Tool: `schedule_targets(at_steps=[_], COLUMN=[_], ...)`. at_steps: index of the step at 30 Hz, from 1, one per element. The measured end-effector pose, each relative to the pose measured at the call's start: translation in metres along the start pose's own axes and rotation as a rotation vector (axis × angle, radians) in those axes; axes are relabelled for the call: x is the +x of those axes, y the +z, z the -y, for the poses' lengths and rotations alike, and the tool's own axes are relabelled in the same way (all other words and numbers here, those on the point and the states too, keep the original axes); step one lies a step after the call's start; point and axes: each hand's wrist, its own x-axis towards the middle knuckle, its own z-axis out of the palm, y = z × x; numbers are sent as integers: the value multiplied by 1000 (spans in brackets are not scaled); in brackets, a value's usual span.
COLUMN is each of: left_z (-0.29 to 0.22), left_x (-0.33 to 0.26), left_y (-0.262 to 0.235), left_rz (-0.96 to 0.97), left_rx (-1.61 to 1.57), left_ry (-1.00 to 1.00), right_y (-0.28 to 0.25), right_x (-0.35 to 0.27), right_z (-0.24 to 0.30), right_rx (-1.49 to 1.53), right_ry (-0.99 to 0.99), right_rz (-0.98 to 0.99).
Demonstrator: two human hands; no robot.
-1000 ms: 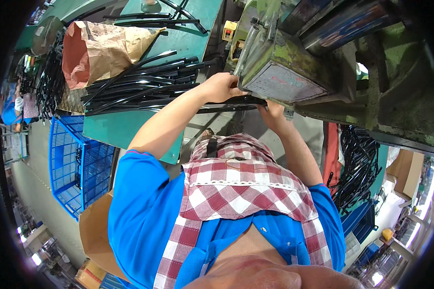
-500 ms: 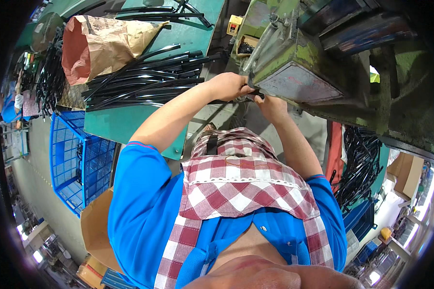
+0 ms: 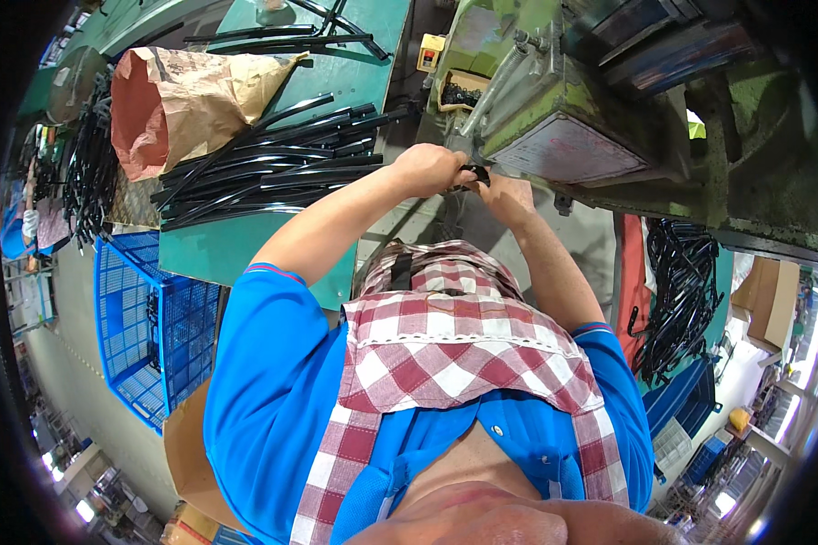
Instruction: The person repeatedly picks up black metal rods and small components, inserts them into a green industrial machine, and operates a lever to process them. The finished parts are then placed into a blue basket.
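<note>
My left hand (image 3: 430,170) and my right hand (image 3: 507,197) meet in front of the green machine (image 3: 568,150), just below its slanted pale plate. A small black piece (image 3: 475,172) is pinched between the fingers of both hands; its exact kind is too small to tell. The left fingers are curled, partly hiding the piece, and the right thumb and fingers close on its other side. To the left of my left hand, many glossy black strips (image 3: 282,168) lie in a loose pile on the green table (image 3: 254,245).
A brown paper sack (image 3: 209,100) lies on the strips. Beside the machine sits a small box of dark parts (image 3: 461,91), with a yellow switch box (image 3: 430,53) behind it. A blue plastic crate (image 3: 154,318) stands at left; more black strips (image 3: 677,300) hang at right.
Both hands have shifted slightly down and away from the machine, and the black piece between them shows more clearly. The view has turned a little.
</note>
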Motion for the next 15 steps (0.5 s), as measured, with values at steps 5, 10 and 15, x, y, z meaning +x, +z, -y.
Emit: schedule_targets(at_steps=[5, 10, 15], left_z=[10, 23, 20], left_x=[2, 19, 21], left_y=[3, -4, -17], left_rz=[52, 385, 471], left_rx=[-69, -573, -603], left_ry=[53, -145, -215], right_y=[-3, -10, -10], right_x=[-2, -6, -9], right_z=[4, 5, 8], right_rx=[2, 7, -62], right_ry=[45, 101, 59], right_rz=[41, 139, 40])
